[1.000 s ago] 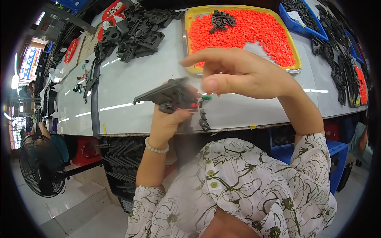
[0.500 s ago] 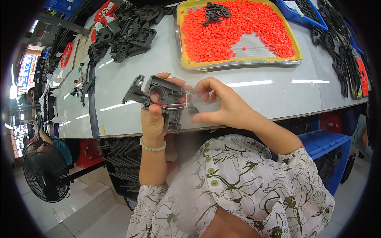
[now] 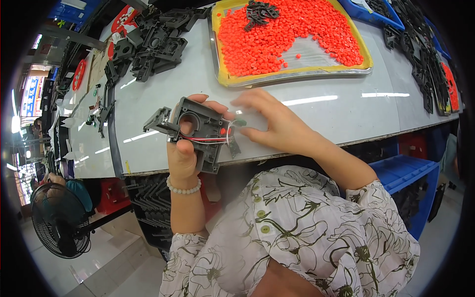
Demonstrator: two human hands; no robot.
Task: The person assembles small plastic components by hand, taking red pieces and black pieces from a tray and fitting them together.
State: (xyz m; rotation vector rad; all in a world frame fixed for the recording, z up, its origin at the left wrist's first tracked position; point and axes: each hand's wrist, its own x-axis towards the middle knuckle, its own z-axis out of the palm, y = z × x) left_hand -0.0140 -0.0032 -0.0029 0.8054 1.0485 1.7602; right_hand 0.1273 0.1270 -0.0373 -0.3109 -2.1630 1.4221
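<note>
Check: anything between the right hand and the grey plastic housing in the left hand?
Nothing visible. The right hand is already at the right edge of the grey plastic housing, fingertips at the red and white wires. The left hand grips the housing.

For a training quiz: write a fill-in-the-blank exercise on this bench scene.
1. The left hand holds a ____ plastic frame.
2. The right hand works at the frame's ____ side.
3. The yellow-rimmed tray holds small ____ pieces.
Missing: grey; right; orange
</note>
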